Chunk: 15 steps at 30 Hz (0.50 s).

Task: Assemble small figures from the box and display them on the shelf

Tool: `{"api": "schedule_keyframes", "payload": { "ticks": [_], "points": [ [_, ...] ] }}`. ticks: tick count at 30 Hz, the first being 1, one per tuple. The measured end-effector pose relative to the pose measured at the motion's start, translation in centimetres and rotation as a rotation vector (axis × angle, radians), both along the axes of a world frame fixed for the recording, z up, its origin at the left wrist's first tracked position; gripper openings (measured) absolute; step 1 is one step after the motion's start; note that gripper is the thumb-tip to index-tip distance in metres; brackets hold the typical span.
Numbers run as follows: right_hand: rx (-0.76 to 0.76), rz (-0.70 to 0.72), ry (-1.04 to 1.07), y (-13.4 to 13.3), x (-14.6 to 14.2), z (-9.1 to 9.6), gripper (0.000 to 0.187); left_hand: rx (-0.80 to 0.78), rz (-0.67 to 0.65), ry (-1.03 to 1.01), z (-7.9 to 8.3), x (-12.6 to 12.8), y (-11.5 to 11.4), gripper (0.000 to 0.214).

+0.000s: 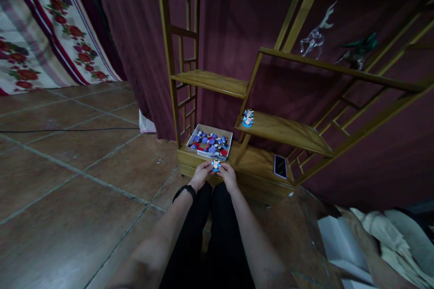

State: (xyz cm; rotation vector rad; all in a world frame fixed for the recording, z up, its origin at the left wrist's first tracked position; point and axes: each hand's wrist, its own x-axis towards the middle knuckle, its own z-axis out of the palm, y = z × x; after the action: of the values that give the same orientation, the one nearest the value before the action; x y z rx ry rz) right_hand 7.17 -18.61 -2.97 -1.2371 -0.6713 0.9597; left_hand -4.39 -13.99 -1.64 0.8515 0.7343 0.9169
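My left hand (201, 172) and my right hand (228, 174) meet in front of me, both pinching a small blue and white figurine (216, 165) between their fingertips. Just beyond them a shallow cardboard box (197, 130) full of several small blue, red and purple figurines sits on the lowest board of a wooden shelf unit (288, 132). Two or three more blue figurines (247, 118) stand on the left end of the middle shelf. A black band is on my left wrist.
A phone (280, 166) lies flat on the bottom board to the right. A glass deer (317, 31) and a dark green figure (359, 49) stand on the top shelf. Dark red curtain behind; tiled floor left; white boxes and cloth at lower right.
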Motion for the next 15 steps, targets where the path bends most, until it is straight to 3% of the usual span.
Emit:
{"api": "schedule_keyframes", "payload": {
  "ticks": [15],
  "points": [
    [-0.011, 0.051, -0.004, -0.34, 0.31, 0.55, 0.027, 0.001, 0.009, -0.005, 0.46, -0.10, -0.41, 0.024]
  ]
}}
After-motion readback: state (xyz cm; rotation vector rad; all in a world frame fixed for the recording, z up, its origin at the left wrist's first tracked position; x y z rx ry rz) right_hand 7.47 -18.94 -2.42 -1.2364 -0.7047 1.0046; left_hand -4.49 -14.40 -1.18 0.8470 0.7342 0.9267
